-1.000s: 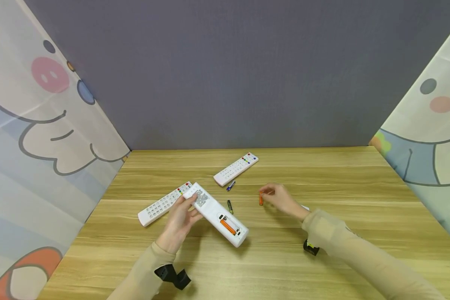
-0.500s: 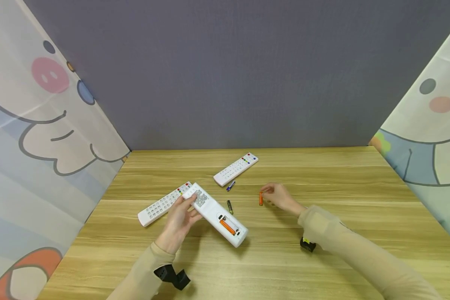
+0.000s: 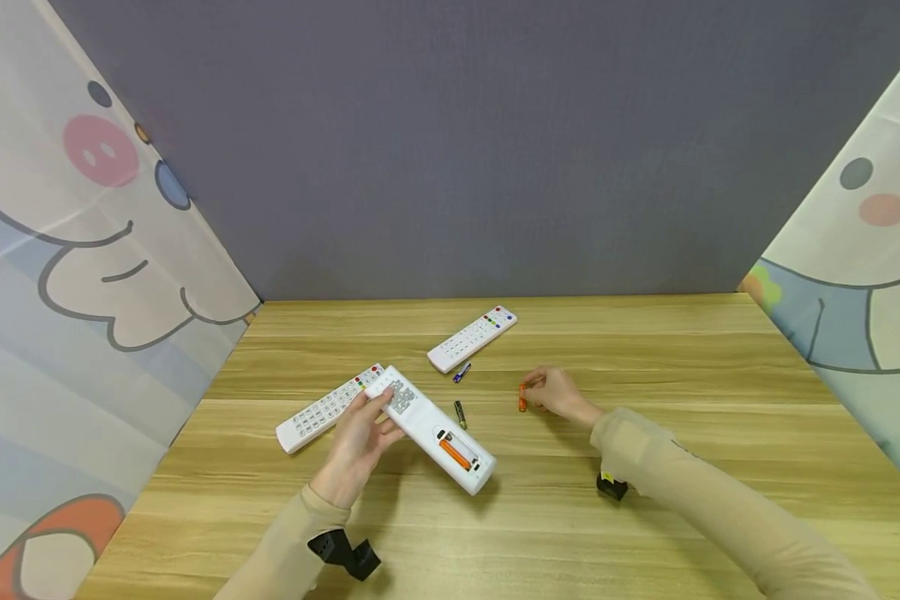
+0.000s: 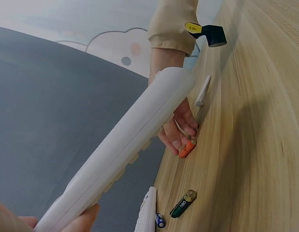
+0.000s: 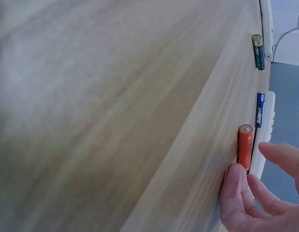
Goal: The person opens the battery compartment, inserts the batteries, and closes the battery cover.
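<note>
My left hand (image 3: 356,450) holds a white remote control (image 3: 423,421), back side up and tilted over the table. Its battery compartment is uncovered, with one orange battery (image 3: 455,454) in one slot and the other slot bare. Out to the right, my right hand (image 3: 558,393) has thumb and fingertips at the far end of a second orange battery (image 5: 245,145), low at the tabletop. The thumb hides that end in the right wrist view, where the index finger stands apart from the battery. The left wrist view shows the held remote (image 4: 115,145) from its side.
Two more white remotes lie buttons up, one at the left (image 3: 326,408) and one farther back (image 3: 471,339). Between them and my right hand lie a blue battery (image 3: 462,372) and a green battery (image 3: 460,414). A thin white piece (image 4: 203,91) lies below the right forearm.
My right wrist and forearm have shifted slightly left while the fingertips stay at the orange battery. The left hand and its remote have hardly moved.
</note>
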`<state>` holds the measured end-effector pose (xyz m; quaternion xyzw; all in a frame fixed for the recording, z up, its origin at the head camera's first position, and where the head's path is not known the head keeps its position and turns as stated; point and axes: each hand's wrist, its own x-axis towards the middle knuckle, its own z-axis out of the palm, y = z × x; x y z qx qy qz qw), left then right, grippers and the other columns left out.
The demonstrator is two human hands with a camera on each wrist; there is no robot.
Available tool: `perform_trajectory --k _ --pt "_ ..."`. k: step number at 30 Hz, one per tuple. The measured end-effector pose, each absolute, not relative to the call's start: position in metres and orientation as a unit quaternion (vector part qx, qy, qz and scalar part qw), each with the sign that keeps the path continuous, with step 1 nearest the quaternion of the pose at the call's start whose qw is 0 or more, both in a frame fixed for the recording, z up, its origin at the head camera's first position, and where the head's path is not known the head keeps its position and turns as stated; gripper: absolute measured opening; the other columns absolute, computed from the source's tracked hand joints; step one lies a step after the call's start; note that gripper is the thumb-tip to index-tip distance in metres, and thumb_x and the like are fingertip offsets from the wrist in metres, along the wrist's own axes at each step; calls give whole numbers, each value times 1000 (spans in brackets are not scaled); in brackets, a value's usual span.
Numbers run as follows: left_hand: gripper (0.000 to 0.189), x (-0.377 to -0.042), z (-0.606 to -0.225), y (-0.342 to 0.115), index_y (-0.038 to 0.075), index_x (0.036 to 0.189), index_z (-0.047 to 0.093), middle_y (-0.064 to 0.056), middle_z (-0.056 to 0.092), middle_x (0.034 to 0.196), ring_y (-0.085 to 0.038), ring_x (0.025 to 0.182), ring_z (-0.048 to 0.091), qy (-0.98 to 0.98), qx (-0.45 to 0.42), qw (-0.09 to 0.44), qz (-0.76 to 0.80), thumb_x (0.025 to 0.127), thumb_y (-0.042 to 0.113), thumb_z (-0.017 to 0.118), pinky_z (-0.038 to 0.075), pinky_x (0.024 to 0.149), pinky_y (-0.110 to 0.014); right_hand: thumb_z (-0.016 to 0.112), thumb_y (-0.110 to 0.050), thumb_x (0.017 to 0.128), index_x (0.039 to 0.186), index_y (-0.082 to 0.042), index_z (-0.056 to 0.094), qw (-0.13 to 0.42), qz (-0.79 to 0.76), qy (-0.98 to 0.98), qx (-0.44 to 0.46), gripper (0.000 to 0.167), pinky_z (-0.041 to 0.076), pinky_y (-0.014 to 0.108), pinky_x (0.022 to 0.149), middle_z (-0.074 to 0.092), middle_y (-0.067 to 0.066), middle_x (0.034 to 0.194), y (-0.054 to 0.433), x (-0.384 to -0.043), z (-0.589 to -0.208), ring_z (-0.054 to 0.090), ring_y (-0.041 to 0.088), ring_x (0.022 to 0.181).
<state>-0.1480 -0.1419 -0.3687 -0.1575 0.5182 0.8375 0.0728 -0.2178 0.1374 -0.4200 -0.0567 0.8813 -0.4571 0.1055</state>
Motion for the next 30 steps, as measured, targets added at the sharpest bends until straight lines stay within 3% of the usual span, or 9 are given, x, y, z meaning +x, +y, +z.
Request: perform_trajectory --k 10,18,30 --pt "30 -148 -370 -141 1 120 38 -5 54 91 -20 77 62 517 -154 71 839 91 8 44 51 78 -38 64 -7 78 104 11 56 109 -441 889 -62 33 42 20 43 60 8 67 135 -220 -423 50 10 50" --pt "26 -148 -370 -140 3 117 39 -3 57 88 -19 76 62 514 -153 69 841 92 6 42 53 72 -35 67 -6 75 98 12 58 82 -420 898 -107 31 41 20 45 60 7 66 135 -221 -427 49 9 53" --pt "27 -148 -370 -139 2 116 40 -3 56 90 -19 78 61 517 -148 69 840 91 8 45 52 75 -35 64 2 67 91 8 62 55 -367 919 -133 26 36 18 43 56 3 61 133 -220 -427 44 8 50"
